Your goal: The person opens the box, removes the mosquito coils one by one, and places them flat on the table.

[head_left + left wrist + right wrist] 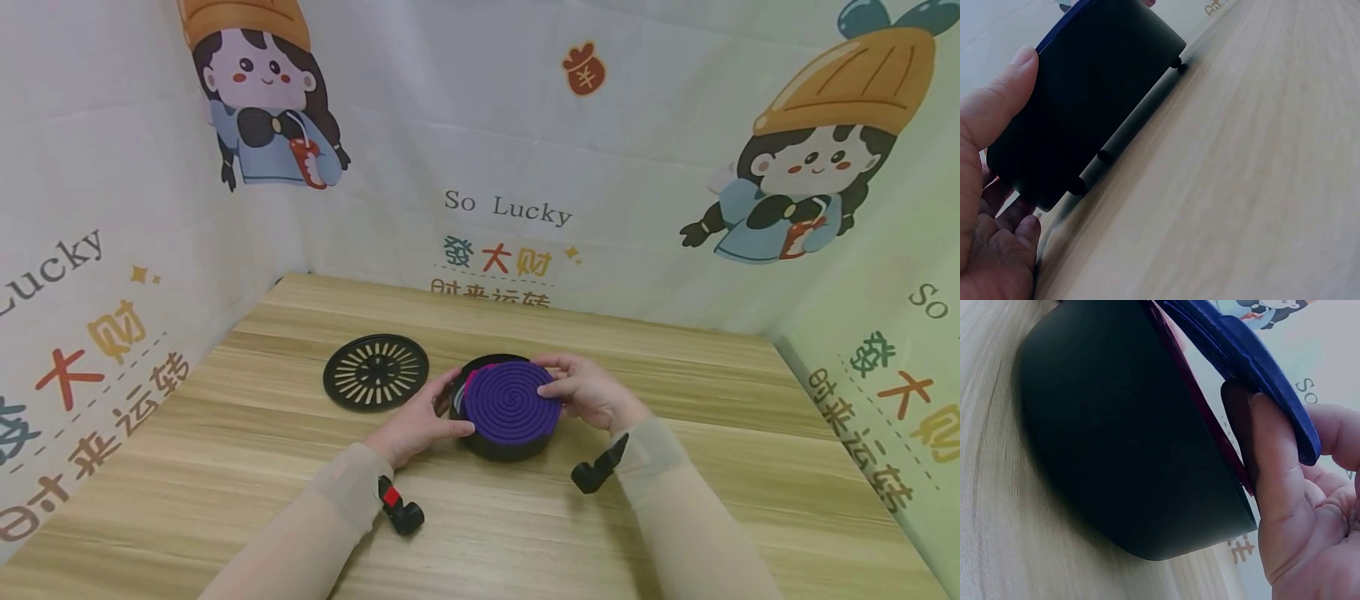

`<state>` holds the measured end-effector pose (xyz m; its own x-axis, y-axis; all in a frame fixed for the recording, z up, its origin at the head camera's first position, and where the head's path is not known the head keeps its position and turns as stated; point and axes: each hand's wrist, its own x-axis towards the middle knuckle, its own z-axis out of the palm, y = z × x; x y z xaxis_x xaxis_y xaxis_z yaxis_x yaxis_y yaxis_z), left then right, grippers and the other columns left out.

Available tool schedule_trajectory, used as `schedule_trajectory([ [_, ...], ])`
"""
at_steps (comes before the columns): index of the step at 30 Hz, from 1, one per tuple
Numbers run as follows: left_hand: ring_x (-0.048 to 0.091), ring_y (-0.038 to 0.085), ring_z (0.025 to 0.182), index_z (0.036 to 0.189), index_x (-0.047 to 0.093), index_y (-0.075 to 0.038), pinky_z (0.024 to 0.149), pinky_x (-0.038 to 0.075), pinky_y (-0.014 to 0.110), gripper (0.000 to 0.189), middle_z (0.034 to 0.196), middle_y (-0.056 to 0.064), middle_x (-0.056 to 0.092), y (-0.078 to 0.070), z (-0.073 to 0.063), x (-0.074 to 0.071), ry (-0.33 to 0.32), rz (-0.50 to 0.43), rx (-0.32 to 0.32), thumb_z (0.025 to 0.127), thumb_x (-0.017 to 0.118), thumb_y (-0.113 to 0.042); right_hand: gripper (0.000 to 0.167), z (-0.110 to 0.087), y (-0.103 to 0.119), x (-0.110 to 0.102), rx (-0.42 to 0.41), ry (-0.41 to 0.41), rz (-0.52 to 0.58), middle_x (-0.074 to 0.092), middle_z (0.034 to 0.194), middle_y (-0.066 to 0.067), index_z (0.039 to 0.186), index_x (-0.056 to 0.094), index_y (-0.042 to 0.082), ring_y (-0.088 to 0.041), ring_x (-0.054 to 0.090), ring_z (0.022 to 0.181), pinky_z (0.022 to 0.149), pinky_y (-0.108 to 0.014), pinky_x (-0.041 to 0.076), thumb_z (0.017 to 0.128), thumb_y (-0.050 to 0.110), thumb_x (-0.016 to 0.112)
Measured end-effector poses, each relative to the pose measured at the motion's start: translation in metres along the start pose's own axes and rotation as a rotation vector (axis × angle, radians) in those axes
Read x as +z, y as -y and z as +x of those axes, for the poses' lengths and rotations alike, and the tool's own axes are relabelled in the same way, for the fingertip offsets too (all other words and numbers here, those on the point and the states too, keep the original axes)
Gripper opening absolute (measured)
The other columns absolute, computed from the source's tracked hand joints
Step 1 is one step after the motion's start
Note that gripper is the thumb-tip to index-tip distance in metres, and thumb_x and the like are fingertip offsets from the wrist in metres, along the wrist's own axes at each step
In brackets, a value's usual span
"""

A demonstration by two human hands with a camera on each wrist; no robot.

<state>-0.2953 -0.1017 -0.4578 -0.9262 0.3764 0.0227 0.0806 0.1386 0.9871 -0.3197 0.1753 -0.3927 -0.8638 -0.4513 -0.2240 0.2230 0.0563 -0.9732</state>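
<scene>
A purple spiral mosquito coil (pixel 512 402) lies tilted over the mouth of a round black box (pixel 504 452). My right hand (pixel 588 392) pinches the coil's right edge between thumb and fingers. The right wrist view shows that edge of the coil (pixel 1266 375) raised above the rim, with a gap below. My left hand (pixel 412 429) grips the box's left side, its thumb on the near wall and its fingers round the far side. A strip of pink (pixel 478 375) shows beneath the coil; the rest of the box's inside is hidden.
A black slotted round lid (pixel 377 372) lies flat on the wooden table (pixel 300 467), left of and behind the box. Behind the table hangs a printed white cloth (pixel 420 125), which also covers both sides. Short feet (pixel 1076 185) under the box touch the tabletop.
</scene>
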Motion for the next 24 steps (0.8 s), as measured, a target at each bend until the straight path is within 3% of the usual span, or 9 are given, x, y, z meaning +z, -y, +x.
schedule_trajectory([
  [10,0.016,0.031,0.144,0.154,0.022,-0.012,0.117,0.018,0.04,0.099,0.158,0.013,0.016,-0.001,-0.001,0.0,-0.003,-0.005,-0.009,0.075,0.083,-0.013,0.056,-0.001,-0.004,-0.006,-0.069,-0.025,0.079,0.066,0.099,0.001,0.143,0.032,-0.007,-0.012,0.067,0.075,0.063,-0.027,0.058,0.091,-0.01,0.051],
  [24,0.016,0.031,0.144,0.153,0.025,-0.015,0.117,0.019,0.04,0.096,0.159,0.013,0.015,0.001,0.001,-0.002,-0.001,0.022,-0.024,0.076,0.082,-0.015,0.045,-0.007,0.002,-0.027,-0.124,-0.225,0.323,0.068,0.094,0.002,0.132,0.04,0.005,-0.01,0.066,0.07,0.061,-0.023,0.056,0.092,-0.012,0.048],
])
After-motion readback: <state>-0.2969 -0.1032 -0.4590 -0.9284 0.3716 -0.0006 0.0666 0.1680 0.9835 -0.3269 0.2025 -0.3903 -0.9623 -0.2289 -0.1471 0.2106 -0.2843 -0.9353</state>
